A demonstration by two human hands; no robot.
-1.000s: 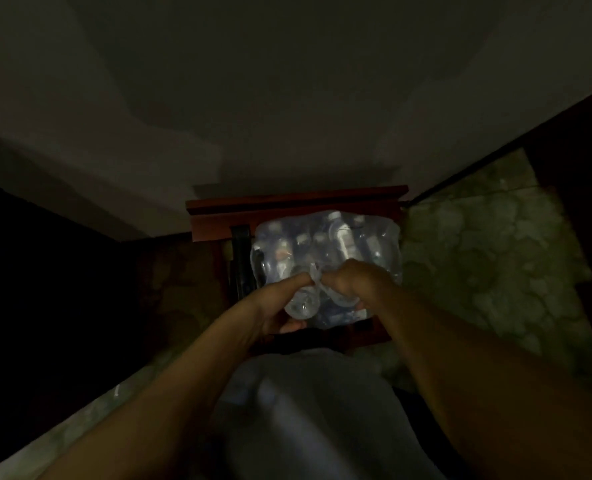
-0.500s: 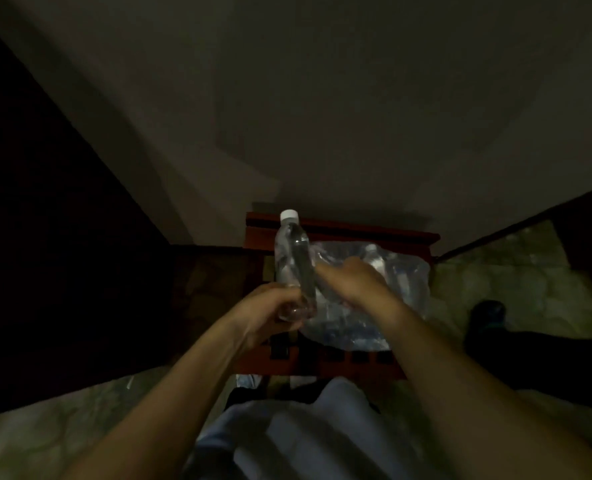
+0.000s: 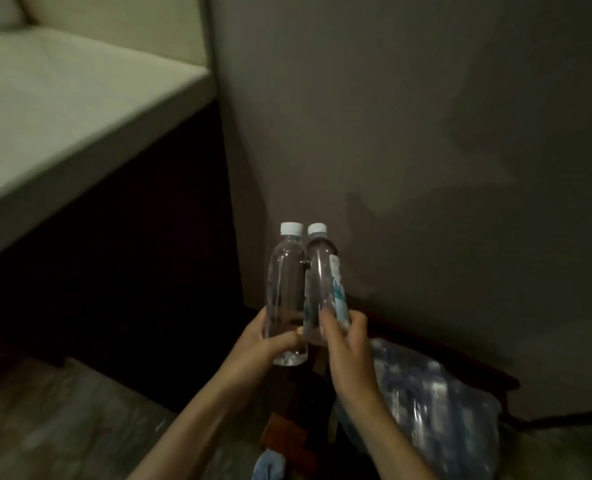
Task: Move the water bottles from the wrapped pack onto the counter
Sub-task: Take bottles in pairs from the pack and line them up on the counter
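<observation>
Two clear water bottles with white caps stand upright side by side in front of me, lifted above the pack. My left hand grips the left bottle near its base. My right hand grips the right bottle, which has a blue and white label. The wrapped pack, a crinkled clear plastic bundle of several bottles, lies below and to the right on a low red-brown wooden stand. The pale counter fills the upper left, well above and left of both hands.
A dark cabinet front runs under the counter down to the floor. A plain grey wall rises straight ahead. The mottled stone floor shows at the lower left. A blue cloth lies near the bottom edge.
My right hand has drawn a second bottle out of the pack. Both bottles have risen, and my view has swung up and left so the counter now shows.
</observation>
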